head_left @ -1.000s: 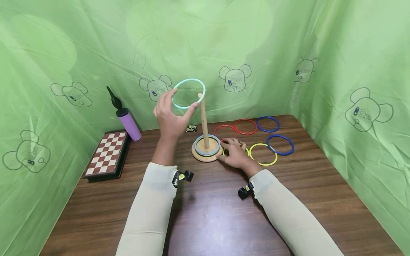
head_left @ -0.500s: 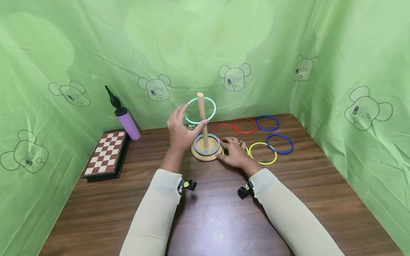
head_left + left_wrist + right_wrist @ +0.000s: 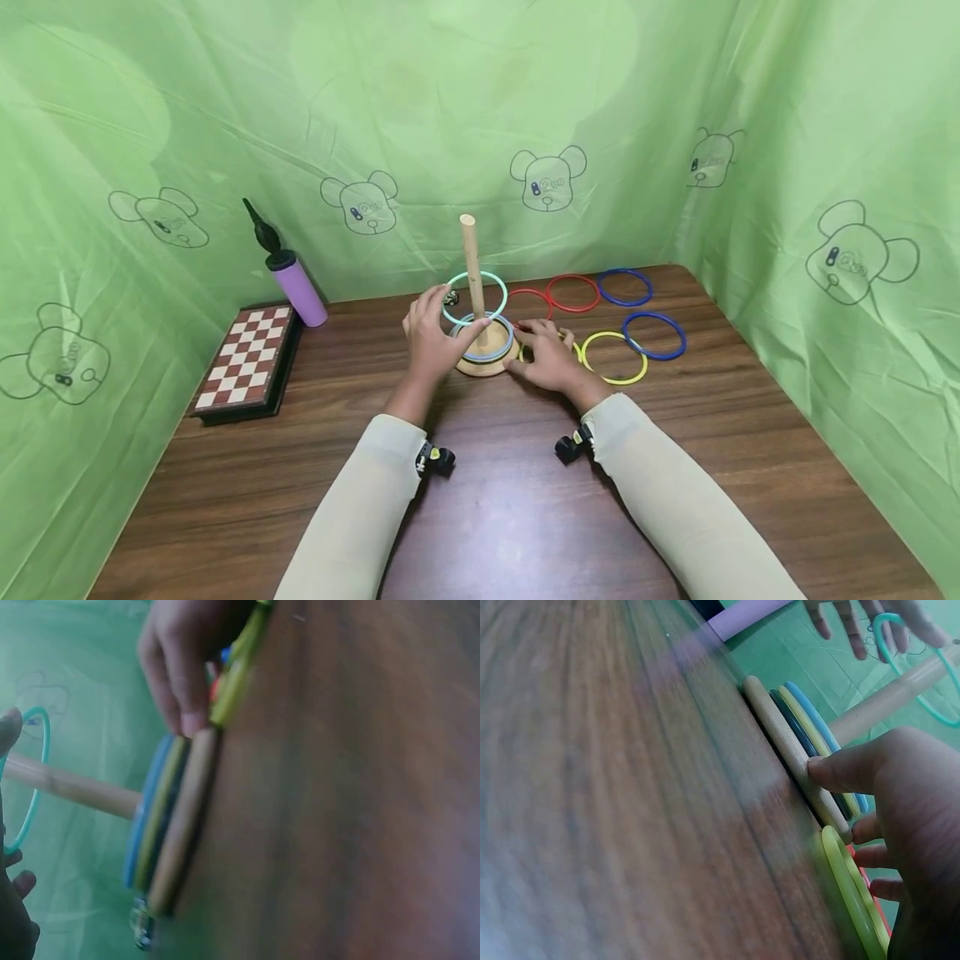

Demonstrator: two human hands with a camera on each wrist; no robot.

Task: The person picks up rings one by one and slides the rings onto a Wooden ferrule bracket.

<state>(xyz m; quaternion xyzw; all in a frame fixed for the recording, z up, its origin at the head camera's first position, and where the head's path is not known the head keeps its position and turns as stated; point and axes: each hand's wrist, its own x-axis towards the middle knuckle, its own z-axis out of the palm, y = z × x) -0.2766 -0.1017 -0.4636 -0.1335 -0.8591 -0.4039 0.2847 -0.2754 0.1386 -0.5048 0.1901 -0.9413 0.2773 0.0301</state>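
Dark wood-grain bench, chessboard and purple pump on the left, toy car near the back, wooden stand kinda mid-bench, red rings, yellow rings, blue rings just chilling to its right.

Wooden peg, plastic rings, glossy table

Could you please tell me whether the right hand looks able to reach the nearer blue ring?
Probably yes: between the right hand and the nearer blue ring, only low-lying yellow rings show.
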